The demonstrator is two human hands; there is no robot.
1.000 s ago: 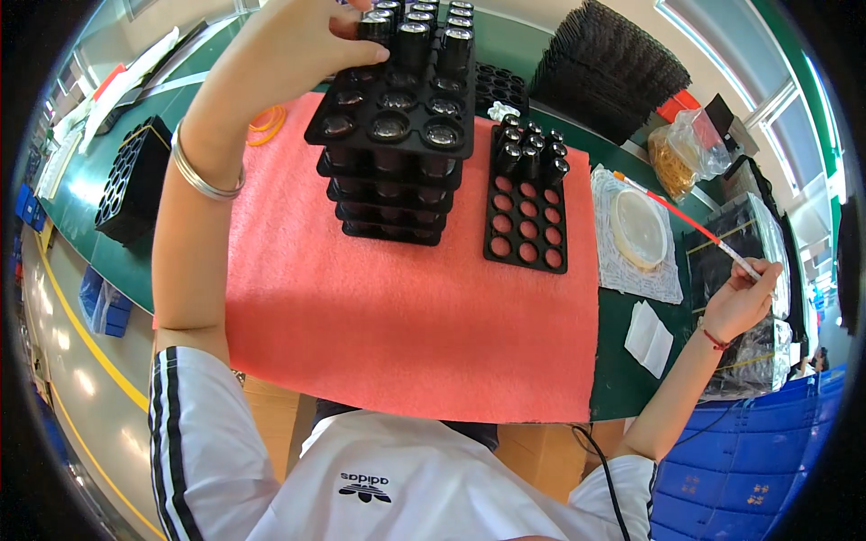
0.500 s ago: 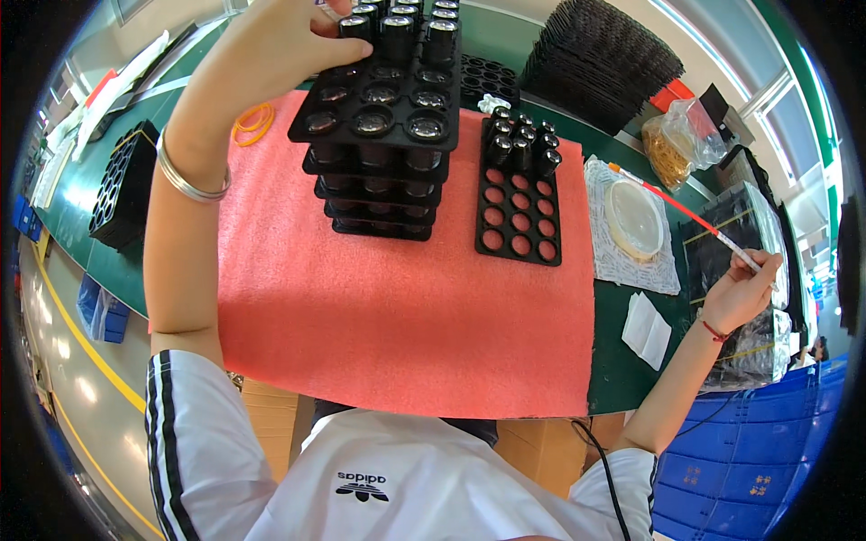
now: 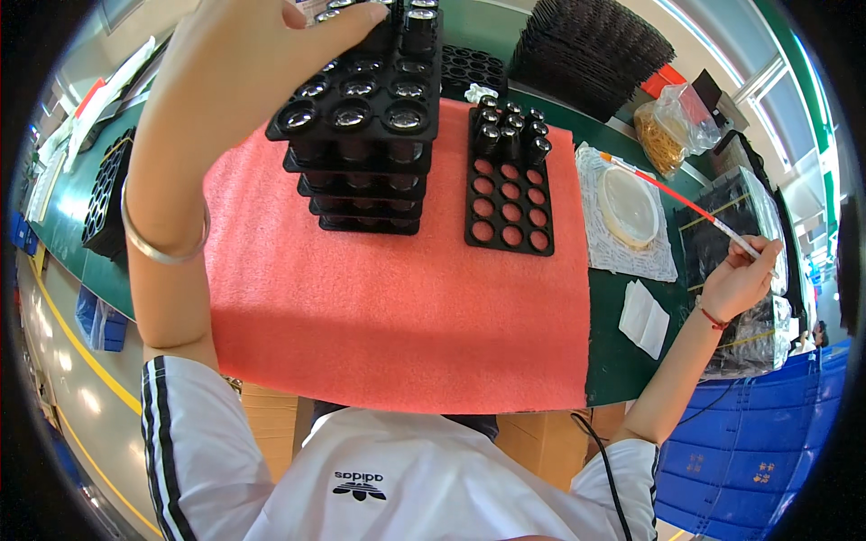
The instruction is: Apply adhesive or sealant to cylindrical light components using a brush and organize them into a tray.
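Note:
My left hand [image 3: 216, 81] reaches over a stack of black hole trays [image 3: 361, 222], its thumb stretched across the black, shiny-topped cylinders [image 3: 419, 34] standing in the top tray. The other fingers are hidden or outside the picture, so its grip cannot be made out. Off to the right, my right hand [image 3: 741, 281] pinches a slim red-and-white paintbrush [image 3: 672, 192] near its end, the orange tip pointing away to the left. Between the hands lies a single black tray [image 3: 497, 213]; similar cylinders [image 3: 510, 140] fill its far rows, and pink shows through its nearer holes.
A pink foam mat [image 3: 397, 307] covers the green table. At right, a round, pale shallow dish [image 3: 629, 207] sits on printed paper, near a folded white tissue [image 3: 644, 320]. Behind are a tall black tray stack [image 3: 591, 54] and a bag of yellowish bands [image 3: 663, 144].
My left hand has moved up and looks larger, its thumb now farther over the cylinders. The whole view has shifted slightly. My right hand keeps the paintbrush nearly still.

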